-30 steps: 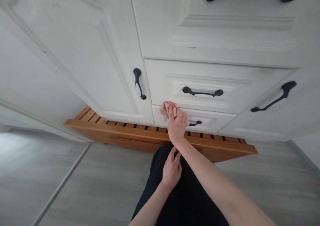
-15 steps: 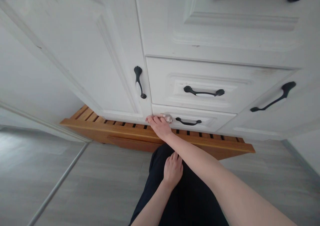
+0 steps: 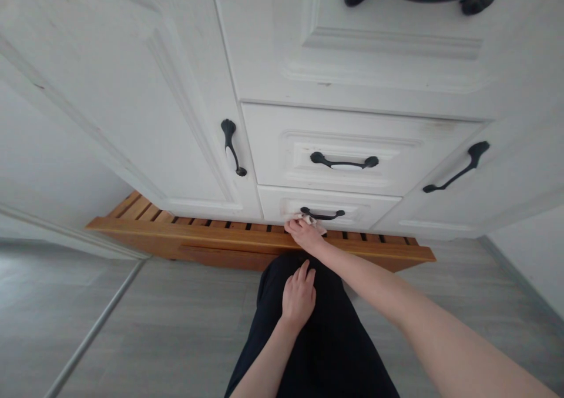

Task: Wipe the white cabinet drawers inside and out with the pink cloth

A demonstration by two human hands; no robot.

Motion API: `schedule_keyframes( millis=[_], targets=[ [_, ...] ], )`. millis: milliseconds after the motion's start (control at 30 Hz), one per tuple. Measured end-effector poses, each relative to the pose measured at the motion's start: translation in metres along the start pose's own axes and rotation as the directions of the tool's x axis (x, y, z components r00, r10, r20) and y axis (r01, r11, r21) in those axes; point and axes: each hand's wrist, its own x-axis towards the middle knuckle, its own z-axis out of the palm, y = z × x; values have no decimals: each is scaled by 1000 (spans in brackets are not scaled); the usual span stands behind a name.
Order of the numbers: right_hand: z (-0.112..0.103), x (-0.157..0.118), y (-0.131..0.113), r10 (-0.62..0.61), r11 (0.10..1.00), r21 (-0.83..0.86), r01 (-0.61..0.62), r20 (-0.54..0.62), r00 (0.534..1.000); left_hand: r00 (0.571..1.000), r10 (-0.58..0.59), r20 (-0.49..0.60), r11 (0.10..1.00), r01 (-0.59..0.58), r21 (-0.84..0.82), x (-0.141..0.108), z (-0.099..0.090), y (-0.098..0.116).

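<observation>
A slatted ledge (image 3: 259, 239) of orange-brown wood stands between the dark trousers (image 3: 326, 333) and the white cabinet (image 3: 145, 121) with its moulded panels. Over it reaches the right hand (image 3: 305, 235), fingers bent around a thin, crumpled pale cloth (image 3: 312, 221) at the lowest drawer (image 3: 374, 208), beside its curved black handle (image 3: 324, 216). The left hand (image 3: 298, 295) holds nothing, fingers slightly parted, resting on the trousers. Grey floor (image 3: 185, 327) shows left and right.

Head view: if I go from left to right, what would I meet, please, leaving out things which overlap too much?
Grey floor strip, left door's black handle, left hand, upper small drawer's black handle, right door's black handle.
</observation>
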Motion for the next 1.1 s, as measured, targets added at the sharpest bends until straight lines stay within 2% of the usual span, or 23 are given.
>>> schedule_keyframes(
  millis=[233,367,467,533,600,733,767,800,833,867,967,1000,1100],
  targets=[
    [-4,-72,21,149,984,-106,-143,50,988,1000,13,-1,999,-13,39,-2,4,1],
    [-21,-122,49,216,968,-150,-202,82,973,1000,11,-5,999,-10,49,-3,4,1],
    [-39,-165,75,285,949,-197,-248,189,940,1000,19,-6,999,-18,51,-3,5,1],
    [-52,-193,89,372,920,-233,-315,269,888,1000,22,-7,998,-22,52,-2,6,2],
    [-65,-222,98,516,851,-288,-440,294,805,1000,21,-10,998,-21,54,0,7,3],
    [-95,-260,101,758,650,-334,-683,344,553,1000,21,-18,998,-20,52,2,10,6],
    [-102,-260,96,784,617,-325,-717,336,522,1000,21,-20,998,-20,51,2,10,6],
    [-109,-256,90,798,599,-307,-739,295,525,1000,20,-23,999,-19,51,2,10,7],
    [-115,-246,80,797,603,-272,-750,222,561,999,20,-25,998,-18,52,2,11,8],
    [-121,-231,68,770,636,-225,-738,117,628,999,21,-26,998,-20,54,2,11,9],
    [-130,-158,22,541,839,-8,-544,-100,835,999,36,-26,997,-35,64,2,10,11],
    [-131,-128,8,473,880,44,-473,-172,864,999,42,-25,997,-40,68,1,9,12],
    [-134,-39,-17,347,938,114,-329,-366,864,999,51,-19,995,-49,83,-1,8,12]
  ],
)
